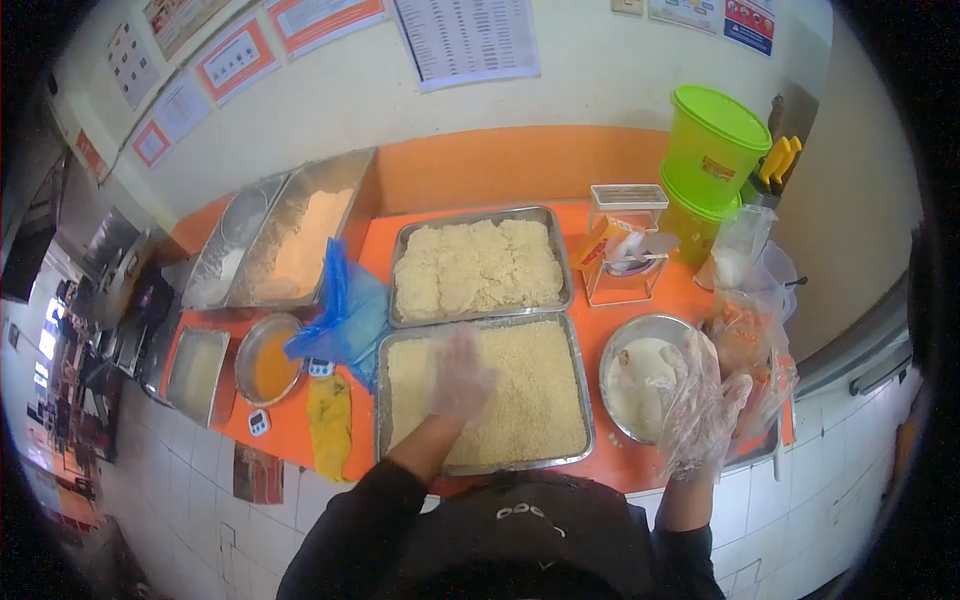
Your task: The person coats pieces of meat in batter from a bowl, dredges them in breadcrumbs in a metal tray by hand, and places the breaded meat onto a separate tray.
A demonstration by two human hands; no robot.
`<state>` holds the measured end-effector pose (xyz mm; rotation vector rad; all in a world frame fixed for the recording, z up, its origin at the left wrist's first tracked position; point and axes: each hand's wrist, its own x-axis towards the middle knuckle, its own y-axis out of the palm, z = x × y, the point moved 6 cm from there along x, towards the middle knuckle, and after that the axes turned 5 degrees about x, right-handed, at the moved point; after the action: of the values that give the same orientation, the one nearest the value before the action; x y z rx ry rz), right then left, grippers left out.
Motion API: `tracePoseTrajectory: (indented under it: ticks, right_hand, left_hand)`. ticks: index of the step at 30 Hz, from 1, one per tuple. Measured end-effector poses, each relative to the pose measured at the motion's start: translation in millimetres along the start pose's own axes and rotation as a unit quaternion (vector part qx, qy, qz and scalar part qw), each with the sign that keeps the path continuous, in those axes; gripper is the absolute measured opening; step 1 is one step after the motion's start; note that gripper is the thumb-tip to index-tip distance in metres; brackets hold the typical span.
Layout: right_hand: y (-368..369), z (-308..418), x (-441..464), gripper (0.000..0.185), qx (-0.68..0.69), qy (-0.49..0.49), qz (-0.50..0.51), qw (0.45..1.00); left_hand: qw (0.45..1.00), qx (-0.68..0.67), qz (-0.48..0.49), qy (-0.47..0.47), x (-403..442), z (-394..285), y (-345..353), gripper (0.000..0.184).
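Observation:
My left hand (463,376), in a clear plastic glove, is over the left part of a metal tray of pale crumbs (530,390); motion blurs its fingers. Gloved in loose clear plastic, my right hand (702,410) is raised beside a round metal bowl (655,326) of white mixture, its fingers apart and nothing visible in it. Pieces of food lie partly sunk in that bowl. Behind the crumbs, a second tray (478,270) holds coated pale pieces packed side by side. A plastic bag of orange-tinted food (740,335) stands just right of the bowl.
At left are deep metal bins with orange powder (303,245), a bowl of orange liquid (274,365), a blue bag (345,315), a yellow cloth (328,425) and a timer (259,422). Green tubs (710,150) and a wire rack (627,245) stand at the back right.

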<state>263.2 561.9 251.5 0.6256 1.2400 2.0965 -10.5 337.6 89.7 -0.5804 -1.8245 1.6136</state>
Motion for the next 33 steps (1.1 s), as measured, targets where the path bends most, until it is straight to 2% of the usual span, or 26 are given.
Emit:
tracePoseTrajectory:
  ticks: [3, 6, 9, 11, 12, 15, 16, 17, 19, 20, 22, 24, 26, 27, 30, 33]
  right_hand:
    - [7.0, 2.2, -0.4, 0.091, -0.023, -0.006, 0.036, 0.999]
    - [10.5, 2.7, 4.7, 0.091, -0.036, 0.002, 0.052, 0.998]
    - [8.0, 2.4, 0.0, 0.090, -0.039, -0.005, 0.029, 0.999]
    - [14.0, 3.8, -0.5, 0.090, 0.006, -0.017, -0.001, 1.000]
    - [16.2, 2.4, 0.5, 0.089, 0.005, -0.013, 0.018, 1.000]
    - [19.2, -3.3, -0.9, 0.088, 0.003, 0.011, 0.057, 0.998]
    - [21.5, -5.2, -0.1, 0.088, 0.002, 0.011, 0.060, 0.998]
    - [20.7, -5.8, -2.3, 0.088, 0.001, 0.011, 0.055, 0.998]
    - [20.9, -4.9, -6.8, 0.087, -0.001, 0.017, 0.062, 0.998]
    - [22.0, -5.1, -8.5, 0.087, -0.002, 0.020, 0.067, 0.998]
    - [21.9, -8.7, -10.8, 0.088, 0.013, 0.024, 0.039, 0.999]
    - [21.3, -13.9, -13.8, 0.088, 0.050, 0.034, 0.016, 0.998]
    - [19.4, -19.1, -15.5, 0.088, 0.110, 0.046, -0.003, 0.993]
    - [21.3, -18.7, -16.7, 0.088, 0.098, 0.047, 0.009, 0.994]
    - [21.0, -14.3, -20.0, 0.088, 0.066, 0.043, 0.036, 0.996]
    - [12.7, -6.6, -21.3, 0.088, 0.044, 0.032, 0.040, 0.998]
  left_hand:
    - [0.996, 0.083, -0.029, 0.028, 5.7, -1.2, 6.9, 0.084]
    - [0.996, 0.047, -0.079, -0.003, 25.8, 15.9, 5.5, 0.084]
    - [0.976, 0.006, -0.215, -0.024, 18.4, 35.8, -20.1, 0.084]
    - [0.991, -0.038, -0.127, -0.035, 4.5, 33.8, -8.0, 0.084]
    - [0.994, -0.057, -0.084, -0.040, -1.6, 34.8, -2.6, 0.084]
    - [0.966, -0.053, -0.246, -0.054, -3.4, 54.5, -2.9, 0.072]
    - [0.989, -0.037, -0.059, -0.134, 18.5, 57.3, -24.4, 0.065]
    - [0.969, -0.020, 0.136, -0.206, 27.7, 51.5, -73.4, 0.058]
    - [0.933, 0.018, 0.296, -0.204, 10.5, 54.8, -83.5, 0.047]
    - [0.954, 0.033, 0.263, -0.139, -9.1, 70.7, -65.5, 0.043]
    - [0.959, -0.005, 0.249, -0.134, -24.8, 82.9, -50.5, 0.042]
    - [0.920, -0.108, 0.285, -0.246, -35.1, 95.0, -34.6, 0.046]
    - [0.917, -0.196, 0.251, -0.240, -32.2, 113.7, 15.6, 0.051]
    - [0.913, -0.240, 0.234, -0.233, -28.8, 118.0, 29.8, 0.054]
    - [0.816, -0.470, 0.216, -0.257, -33.6, 71.9, -43.3, 0.052]
    - [0.891, -0.370, 0.180, -0.195, -26.7, 67.0, -64.0, 0.046]
